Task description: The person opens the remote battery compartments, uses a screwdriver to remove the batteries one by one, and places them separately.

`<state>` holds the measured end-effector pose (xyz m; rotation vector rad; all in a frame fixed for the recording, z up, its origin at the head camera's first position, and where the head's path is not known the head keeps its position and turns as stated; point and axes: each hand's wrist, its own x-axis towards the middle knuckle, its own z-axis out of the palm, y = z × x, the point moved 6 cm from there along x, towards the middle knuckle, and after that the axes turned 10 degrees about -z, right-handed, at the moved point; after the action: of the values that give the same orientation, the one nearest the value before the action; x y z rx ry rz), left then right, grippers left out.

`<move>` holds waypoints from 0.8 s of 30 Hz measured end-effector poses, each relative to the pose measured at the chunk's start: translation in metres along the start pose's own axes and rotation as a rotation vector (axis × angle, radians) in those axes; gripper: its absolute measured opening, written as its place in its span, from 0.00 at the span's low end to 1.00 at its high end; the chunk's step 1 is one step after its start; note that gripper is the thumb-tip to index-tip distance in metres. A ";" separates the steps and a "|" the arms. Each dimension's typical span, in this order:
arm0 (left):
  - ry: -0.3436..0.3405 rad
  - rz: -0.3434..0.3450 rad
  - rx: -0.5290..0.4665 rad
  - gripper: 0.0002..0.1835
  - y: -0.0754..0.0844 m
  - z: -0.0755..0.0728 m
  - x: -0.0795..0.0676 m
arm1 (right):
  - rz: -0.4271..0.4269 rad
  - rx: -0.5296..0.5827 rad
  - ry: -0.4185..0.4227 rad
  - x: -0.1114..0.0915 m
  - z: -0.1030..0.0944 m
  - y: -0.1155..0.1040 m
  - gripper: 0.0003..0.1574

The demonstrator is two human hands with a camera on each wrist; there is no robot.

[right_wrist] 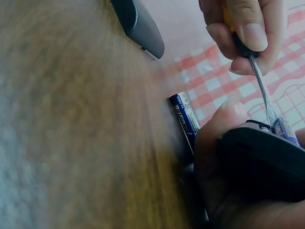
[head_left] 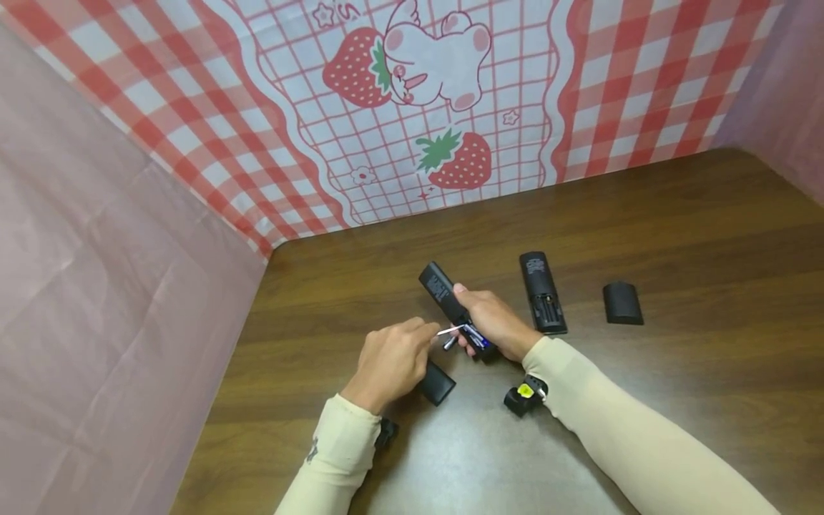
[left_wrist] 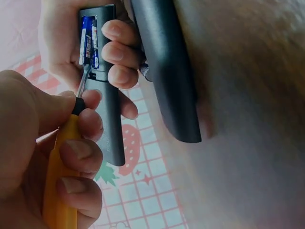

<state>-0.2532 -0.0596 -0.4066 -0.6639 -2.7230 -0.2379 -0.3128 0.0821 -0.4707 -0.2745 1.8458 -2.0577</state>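
Note:
My left hand [head_left: 394, 363] grips a screwdriver by its yellow handle [left_wrist: 64, 176], thumb and index finger near the black collar. Its metal shaft [head_left: 450, 330] reaches into the open battery compartment of a black remote control [head_left: 441, 287], with the tip at the end of a battery. Batteries in blue and white wrap [left_wrist: 86, 40] lie in that compartment. My right hand [head_left: 498, 322] holds the remote back side up, its fingers wrapped around the body. A loose battery [right_wrist: 185, 117] lies on the table beside the right hand.
A second black remote [head_left: 543, 293] lies to the right, its battery compartment uncovered, with a black battery cover [head_left: 622, 302] beyond it. Below the left hand lies a dark plastic piece [head_left: 438, 383], partly hidden. A strawberry-patterned cloth [head_left: 425, 107] hangs behind the wooden table [head_left: 708, 236].

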 end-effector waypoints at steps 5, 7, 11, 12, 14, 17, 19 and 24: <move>0.007 -0.019 -0.039 0.08 -0.003 -0.002 -0.001 | -0.008 -0.013 0.021 0.000 0.001 -0.001 0.40; 0.009 -0.034 -0.058 0.08 -0.005 -0.002 -0.001 | -0.020 -0.022 0.034 0.000 0.000 -0.002 0.40; -0.007 -0.072 -0.085 0.08 -0.007 0.001 0.000 | -0.035 -0.019 0.062 0.000 -0.001 -0.004 0.41; -0.011 -0.078 -0.090 0.09 -0.008 0.002 0.001 | -0.038 -0.017 0.074 0.000 -0.002 -0.004 0.41; -0.018 -0.092 -0.096 0.09 -0.008 0.004 0.001 | -0.052 -0.018 0.098 0.001 -0.003 -0.005 0.41; -0.020 -0.110 -0.096 0.10 -0.009 0.005 0.001 | -0.089 -0.039 0.139 0.002 -0.005 -0.007 0.39; -0.023 -0.124 -0.095 0.10 -0.009 0.006 0.001 | -0.118 -0.058 0.164 0.003 -0.006 -0.010 0.38; -0.049 -0.162 -0.091 0.10 -0.010 0.008 0.001 | -0.160 -0.102 0.213 0.004 -0.011 -0.013 0.38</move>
<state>-0.2612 -0.0656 -0.4145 -0.4791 -2.8302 -0.3903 -0.3221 0.0916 -0.4595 -0.2448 2.1216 -2.1751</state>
